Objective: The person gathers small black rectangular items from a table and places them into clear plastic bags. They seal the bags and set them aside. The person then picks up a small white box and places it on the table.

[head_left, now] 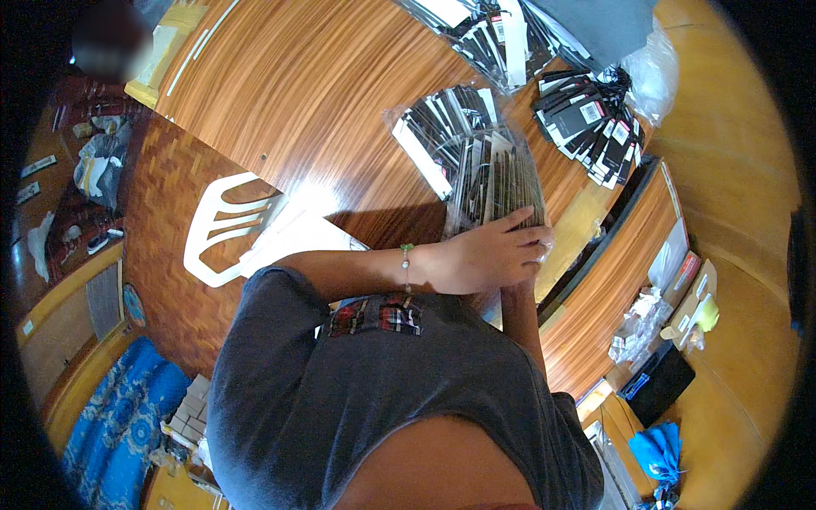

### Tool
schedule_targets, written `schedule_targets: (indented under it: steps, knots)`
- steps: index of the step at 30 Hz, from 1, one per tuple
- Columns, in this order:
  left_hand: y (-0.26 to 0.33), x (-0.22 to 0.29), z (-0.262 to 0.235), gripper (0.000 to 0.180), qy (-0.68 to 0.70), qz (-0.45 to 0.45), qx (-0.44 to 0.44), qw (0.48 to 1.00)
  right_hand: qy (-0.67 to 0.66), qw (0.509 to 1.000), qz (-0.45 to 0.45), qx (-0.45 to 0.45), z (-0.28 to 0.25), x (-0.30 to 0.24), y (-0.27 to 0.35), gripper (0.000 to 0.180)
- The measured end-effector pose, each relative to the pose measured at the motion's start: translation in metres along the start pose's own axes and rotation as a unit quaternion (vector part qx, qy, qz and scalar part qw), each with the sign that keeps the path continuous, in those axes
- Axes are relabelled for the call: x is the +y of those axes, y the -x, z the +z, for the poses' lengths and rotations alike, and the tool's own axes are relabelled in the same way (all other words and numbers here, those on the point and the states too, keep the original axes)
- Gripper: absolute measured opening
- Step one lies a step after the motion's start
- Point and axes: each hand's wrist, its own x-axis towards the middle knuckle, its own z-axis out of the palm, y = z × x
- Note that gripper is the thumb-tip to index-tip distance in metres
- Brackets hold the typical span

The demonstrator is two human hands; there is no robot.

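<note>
A clear plastic bag (497, 183) packed with black and white hang tags is in front of me at the table's near side, its far end fanning out. My left hand (484, 255), with a beaded bracelet at the wrist, lies across the near end of this bag, its fingers bent over the plastic. My right hand is mostly hidden behind the left hand and the bag; only its forearm (523, 319) shows clearly. To the right of the bag, a fanned bundle of black hang tags (586, 119) rests on the wood-grain table (289, 93).
More tags in plastic (493, 42) lie at the far edge, beside a grey sheet (595, 30) and a crumpled clear bag (653, 72). A white plastic chair (212, 229) stands to the left. Boxes and crumpled plastic (642, 323) lie at the right.
</note>
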Motion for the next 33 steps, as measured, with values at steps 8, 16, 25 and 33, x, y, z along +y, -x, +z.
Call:
schedule_targets:
  steps: [8, 16, 25, 33]
  knots:
    - [-0.006, 0.007, -0.038, 0.014, -0.002, -0.202, 0.023, 0.979, 0.058, 0.996, -0.013, -0.061, 0.115, -0.044, 0.029, 0.037]
    - [-0.018, 0.024, -0.036, 0.014, 0.038, -0.080, 0.151, 0.984, 0.119, 0.983, -0.066, -0.125, 0.158, -0.069, 0.030, 0.037]
    - [-0.057, -0.030, -0.150, 0.014, 0.144, -0.142, 0.349, 0.915, 0.240, 0.953, 0.070, -0.173, 0.279, -0.193, 0.047, 0.043]
    - [-0.070, -0.077, -0.203, 0.016, 0.242, -0.277, 0.228, 0.901, 0.619, 0.725, 0.126, -0.275, 0.330, -0.242, -0.017, 0.063]
